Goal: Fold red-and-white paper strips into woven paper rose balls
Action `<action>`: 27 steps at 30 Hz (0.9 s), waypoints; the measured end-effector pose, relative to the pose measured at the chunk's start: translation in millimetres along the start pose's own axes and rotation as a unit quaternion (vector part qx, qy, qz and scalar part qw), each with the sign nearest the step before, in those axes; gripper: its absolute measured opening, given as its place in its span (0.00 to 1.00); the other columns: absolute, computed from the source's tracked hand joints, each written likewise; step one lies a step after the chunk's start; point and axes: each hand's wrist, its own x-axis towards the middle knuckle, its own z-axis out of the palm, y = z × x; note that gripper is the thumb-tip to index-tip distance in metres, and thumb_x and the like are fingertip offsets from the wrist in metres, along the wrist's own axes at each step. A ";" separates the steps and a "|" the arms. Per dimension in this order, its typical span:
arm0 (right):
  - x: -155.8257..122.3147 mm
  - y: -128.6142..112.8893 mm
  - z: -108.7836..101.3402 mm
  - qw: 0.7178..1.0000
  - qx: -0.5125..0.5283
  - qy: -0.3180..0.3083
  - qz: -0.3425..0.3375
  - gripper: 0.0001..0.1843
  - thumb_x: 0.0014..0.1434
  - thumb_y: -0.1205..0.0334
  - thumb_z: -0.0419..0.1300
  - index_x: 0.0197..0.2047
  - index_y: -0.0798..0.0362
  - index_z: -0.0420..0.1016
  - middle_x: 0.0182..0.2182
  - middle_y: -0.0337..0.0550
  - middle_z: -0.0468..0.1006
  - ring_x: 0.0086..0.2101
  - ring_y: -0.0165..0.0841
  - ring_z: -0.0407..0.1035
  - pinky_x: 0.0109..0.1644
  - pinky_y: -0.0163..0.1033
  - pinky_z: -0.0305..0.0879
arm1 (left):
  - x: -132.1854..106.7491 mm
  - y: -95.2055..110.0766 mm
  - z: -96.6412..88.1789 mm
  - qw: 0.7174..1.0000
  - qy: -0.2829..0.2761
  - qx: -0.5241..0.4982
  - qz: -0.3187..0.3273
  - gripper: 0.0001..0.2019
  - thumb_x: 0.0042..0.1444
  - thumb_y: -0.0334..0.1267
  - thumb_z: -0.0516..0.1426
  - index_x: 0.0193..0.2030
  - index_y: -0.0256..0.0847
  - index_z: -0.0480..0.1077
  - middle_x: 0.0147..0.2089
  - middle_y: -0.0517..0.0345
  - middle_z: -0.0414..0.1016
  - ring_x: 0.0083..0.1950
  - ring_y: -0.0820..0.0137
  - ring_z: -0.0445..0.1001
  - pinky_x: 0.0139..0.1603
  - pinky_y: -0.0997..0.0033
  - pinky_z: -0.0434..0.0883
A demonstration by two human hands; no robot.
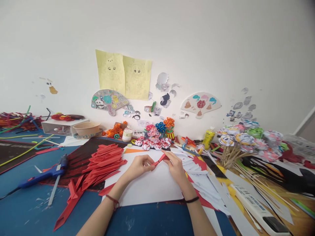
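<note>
A folded red paper strip (159, 160) is stretched between my two hands, over a white sheet of paper (150, 190). My left hand (140, 166) pinches its left end between thumb and fingers. At the other end, the fingers of my right hand (174, 164) close on the strip. Left of the sheet lies a heap of folded red paper strips (103, 160). Several white folded paper strips (197, 173) are piled to the right of my right hand. Just beyond my hands sits a row of red-and-white paper flowers (152, 143).
A blue glue gun (46, 175) with its cord lies at left. Behind are a bowl (86, 128), a white jar (127, 134) and a yellow bottle (208, 137). Paper flowers on sticks (236, 144) and a white handheld device (258, 208) occupy the right.
</note>
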 end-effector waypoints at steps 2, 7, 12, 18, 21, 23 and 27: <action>0.7 -0.4 2.6 1.000 0.022 0.001 0.018 0.30 0.58 0.75 0.54 0.61 0.43 0.66 0.51 0.45 0.74 0.49 0.40 0.70 0.53 0.48 0.69 | -0.4 -0.7 3.5 0.999 -0.030 -0.039 -0.020 0.14 0.50 0.46 0.62 0.35 0.35 0.73 0.28 0.55 0.79 0.27 0.71 0.74 0.26 0.76 0.65; 2.3 -3.3 11.4 0.985 0.154 0.013 0.072 0.37 0.57 0.67 0.61 0.67 0.44 0.54 0.52 0.49 0.73 0.42 0.37 0.75 0.49 0.46 0.73 | -0.7 -0.2 12.8 0.997 0.003 -0.072 -0.024 0.14 0.50 0.45 0.63 0.34 0.35 0.70 0.29 0.53 0.79 0.28 0.70 0.77 0.29 0.75 0.69; 2.2 -12.0 13.2 0.988 0.139 -0.041 0.044 0.53 0.47 0.59 0.72 0.69 0.42 0.47 0.63 0.53 0.62 0.57 0.46 0.64 0.57 0.52 0.67 | 0.6 -2.7 19.3 0.997 0.060 -0.043 -0.007 0.14 0.49 0.46 0.63 0.32 0.37 0.69 0.27 0.57 0.78 0.27 0.70 0.76 0.27 0.75 0.69; -0.1 -15.6 10.9 0.996 0.036 -0.075 0.040 0.56 0.48 0.60 0.71 0.70 0.40 0.41 0.68 0.49 0.50 0.66 0.45 0.47 0.64 0.55 0.56 | 1.8 -9.9 24.4 0.997 0.066 -0.032 -0.017 0.14 0.49 0.43 0.63 0.40 0.37 0.71 0.32 0.57 0.78 0.27 0.70 0.76 0.28 0.75 0.69; -0.1 -17.6 8.5 0.995 0.000 -0.091 0.032 0.53 0.50 0.60 0.69 0.70 0.41 0.40 0.68 0.49 0.51 0.66 0.45 0.47 0.66 0.54 0.53 | 1.7 -12.1 26.1 0.998 0.054 -0.005 -0.016 0.17 0.52 0.41 0.60 0.48 0.38 0.70 0.36 0.57 0.77 0.27 0.71 0.76 0.28 0.75 0.70; 0.3 -19.9 6.4 0.995 -0.020 -0.096 0.021 0.52 0.51 0.61 0.67 0.71 0.42 0.40 0.68 0.48 0.51 0.66 0.44 0.48 0.65 0.53 0.54 | 1.5 -12.8 27.2 0.998 0.049 0.026 -0.001 0.16 0.53 0.40 0.59 0.48 0.38 0.72 0.37 0.55 0.77 0.29 0.71 0.75 0.30 0.74 0.70; 1.4 -23.8 2.4 0.994 -0.050 -0.101 0.001 0.51 0.52 0.63 0.66 0.71 0.42 0.40 0.67 0.47 0.53 0.65 0.44 0.51 0.64 0.51 0.58 | 1.3 -13.3 29.6 0.997 0.054 0.040 0.025 0.12 0.55 0.39 0.57 0.44 0.38 0.74 0.40 0.52 0.78 0.32 0.69 0.76 0.33 0.72 0.71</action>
